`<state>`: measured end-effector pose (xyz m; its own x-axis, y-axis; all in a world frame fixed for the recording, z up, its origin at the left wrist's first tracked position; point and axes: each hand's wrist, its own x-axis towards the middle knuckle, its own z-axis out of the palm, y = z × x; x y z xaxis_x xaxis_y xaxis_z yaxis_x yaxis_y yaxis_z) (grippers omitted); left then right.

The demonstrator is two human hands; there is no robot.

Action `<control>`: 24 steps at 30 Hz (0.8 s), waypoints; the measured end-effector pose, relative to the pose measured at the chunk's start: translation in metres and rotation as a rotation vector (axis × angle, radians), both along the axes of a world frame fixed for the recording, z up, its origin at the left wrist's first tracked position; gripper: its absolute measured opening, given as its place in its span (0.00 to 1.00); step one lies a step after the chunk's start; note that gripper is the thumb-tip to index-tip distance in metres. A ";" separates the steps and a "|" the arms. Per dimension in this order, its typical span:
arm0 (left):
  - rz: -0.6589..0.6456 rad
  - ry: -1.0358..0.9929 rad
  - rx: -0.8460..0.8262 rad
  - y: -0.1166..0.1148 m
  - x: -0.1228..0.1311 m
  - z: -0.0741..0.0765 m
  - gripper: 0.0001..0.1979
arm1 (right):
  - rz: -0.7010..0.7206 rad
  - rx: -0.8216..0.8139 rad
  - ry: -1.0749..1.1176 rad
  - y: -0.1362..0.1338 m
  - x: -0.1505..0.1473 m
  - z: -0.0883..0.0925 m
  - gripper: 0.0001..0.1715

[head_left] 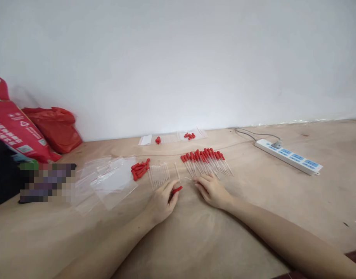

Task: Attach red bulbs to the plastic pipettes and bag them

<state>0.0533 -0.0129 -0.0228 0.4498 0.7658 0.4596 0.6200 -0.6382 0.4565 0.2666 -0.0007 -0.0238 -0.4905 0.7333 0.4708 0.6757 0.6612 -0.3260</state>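
Note:
My left hand (162,201) is closed around a red rubber dropper bulb (177,189) between thumb and fingers. To its right, my right hand (215,192) pinches a thin clear dropper tube (189,178), whose end points toward the left hand. A single loose tube (177,170) lies just beyond the left fingertips. Beside it is a row of bare clear tubes (159,175), and left of those a pile of loose red bulbs (140,169). Assembled droppers with red bulbs (203,157) lie side by side behind my right hand.
Flat clear zip bags (114,180) lie at left. Near the wall are a bag with red bulbs (190,136) and another small red bulb cluster (158,140). A power strip (288,155) with a cable is at right. Red bags (54,128) stand at far left.

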 end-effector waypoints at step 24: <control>-0.058 -0.066 0.009 0.001 -0.005 0.005 0.07 | 0.178 -0.051 0.040 -0.012 -0.011 0.005 0.12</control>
<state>0.0479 -0.0116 -0.0179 0.4619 0.7352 0.4961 0.5508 -0.6762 0.4893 0.2561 -0.0127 -0.0184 -0.5962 0.6601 0.4570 0.5355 0.7510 -0.3863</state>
